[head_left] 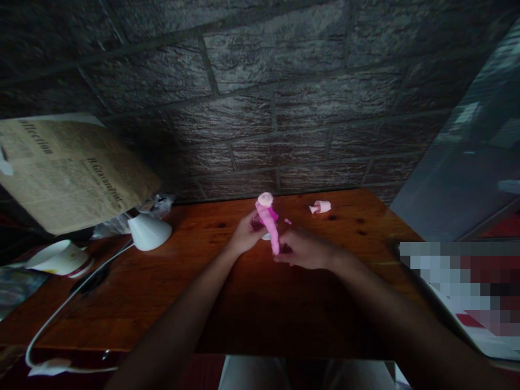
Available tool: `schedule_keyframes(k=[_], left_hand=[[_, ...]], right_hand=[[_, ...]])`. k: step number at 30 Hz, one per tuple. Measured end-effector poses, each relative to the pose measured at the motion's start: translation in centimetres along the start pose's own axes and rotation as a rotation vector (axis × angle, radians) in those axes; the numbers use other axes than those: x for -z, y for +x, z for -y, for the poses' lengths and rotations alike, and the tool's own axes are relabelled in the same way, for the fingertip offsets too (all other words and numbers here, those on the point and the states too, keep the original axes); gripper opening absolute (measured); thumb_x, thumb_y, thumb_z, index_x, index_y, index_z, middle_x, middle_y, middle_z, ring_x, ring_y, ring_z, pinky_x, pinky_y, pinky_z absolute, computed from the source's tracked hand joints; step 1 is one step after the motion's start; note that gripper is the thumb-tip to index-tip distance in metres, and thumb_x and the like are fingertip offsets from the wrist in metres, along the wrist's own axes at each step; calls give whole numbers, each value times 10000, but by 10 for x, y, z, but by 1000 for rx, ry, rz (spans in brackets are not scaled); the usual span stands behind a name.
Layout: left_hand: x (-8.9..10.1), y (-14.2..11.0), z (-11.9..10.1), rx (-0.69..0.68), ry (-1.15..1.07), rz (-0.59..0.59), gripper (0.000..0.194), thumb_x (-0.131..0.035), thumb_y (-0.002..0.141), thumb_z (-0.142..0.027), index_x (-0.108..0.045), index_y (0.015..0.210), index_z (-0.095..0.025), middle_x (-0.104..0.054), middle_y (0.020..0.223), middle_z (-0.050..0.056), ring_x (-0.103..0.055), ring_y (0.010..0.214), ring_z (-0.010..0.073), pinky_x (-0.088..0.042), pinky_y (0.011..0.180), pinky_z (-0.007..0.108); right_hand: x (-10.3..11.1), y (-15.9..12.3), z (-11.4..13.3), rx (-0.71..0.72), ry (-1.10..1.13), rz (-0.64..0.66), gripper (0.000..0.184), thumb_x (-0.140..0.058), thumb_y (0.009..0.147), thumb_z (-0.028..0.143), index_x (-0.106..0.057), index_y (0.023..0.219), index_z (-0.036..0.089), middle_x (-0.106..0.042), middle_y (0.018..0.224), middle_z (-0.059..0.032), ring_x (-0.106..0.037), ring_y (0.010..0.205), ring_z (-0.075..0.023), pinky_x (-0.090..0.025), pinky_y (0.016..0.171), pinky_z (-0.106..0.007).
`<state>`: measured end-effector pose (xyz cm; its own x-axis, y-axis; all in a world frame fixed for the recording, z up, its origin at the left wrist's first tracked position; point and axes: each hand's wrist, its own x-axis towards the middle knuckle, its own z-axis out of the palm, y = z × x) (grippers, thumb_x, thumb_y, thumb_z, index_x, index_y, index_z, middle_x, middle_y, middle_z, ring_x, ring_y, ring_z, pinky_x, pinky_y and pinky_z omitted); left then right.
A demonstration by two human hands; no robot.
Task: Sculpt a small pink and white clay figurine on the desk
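A pink, soft-looking clay-like piece (271, 227) stands over the wooden table (195, 271), with a pale round lump on top and a darker magenta part beside it. My left hand (246, 234) is closed around its left side. At the lower end of its long pink strip, my right hand (305, 249) pinches with thumb and fingers. A small white rounded part shows low between the hands; what it belongs to is unclear. Just behind my right hand lies a small pink scrap (288, 221). Farther back to the right is a pale pink lump (322, 207) with a narrow end.
To the left are a white cone-shaped object (150, 234) with a white cord, a stained paper cup (60, 257) on its side, and a printed brown paper bag (73, 173) with clear plastic below. A stone-block wall (300, 108) rises behind the table.
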<state>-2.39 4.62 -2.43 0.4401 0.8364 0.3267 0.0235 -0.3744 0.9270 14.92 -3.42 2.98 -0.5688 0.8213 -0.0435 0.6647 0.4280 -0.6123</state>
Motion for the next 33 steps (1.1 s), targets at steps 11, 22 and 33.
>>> schedule_keyframes(k=[11, 22, 33], left_hand=[[3, 1, 7, -6, 19, 29, 376, -756, 708, -239, -629, 1043, -123, -707, 1069, 120, -677, 904, 197, -532, 857, 370], [3, -1, 1, 5, 17, 42, 380, -787, 671, -270, -625, 986, -132, -715, 968, 90, -670, 858, 190, -531, 838, 369], [6, -1, 2, 41, -11, 60, 400, -809, 652, -298, -630, 966, -128, -711, 950, 93, -671, 823, 184, -540, 804, 347]], right_hand=[[14, -6, -15, 40, 143, 16, 104, -655, 769, 120, -708, 856, 146, -690, 787, -25, -606, 702, -131, -412, 650, -246], [11, -4, -20, -19, -64, -85, 180, -580, 787, 107, -732, 837, 189, -702, 794, -15, -596, 693, -141, -418, 743, -285], [7, -2, -25, -4, -121, -137, 240, -538, 772, 51, -721, 811, 202, -728, 873, -17, -639, 780, -161, -425, 846, -298]])
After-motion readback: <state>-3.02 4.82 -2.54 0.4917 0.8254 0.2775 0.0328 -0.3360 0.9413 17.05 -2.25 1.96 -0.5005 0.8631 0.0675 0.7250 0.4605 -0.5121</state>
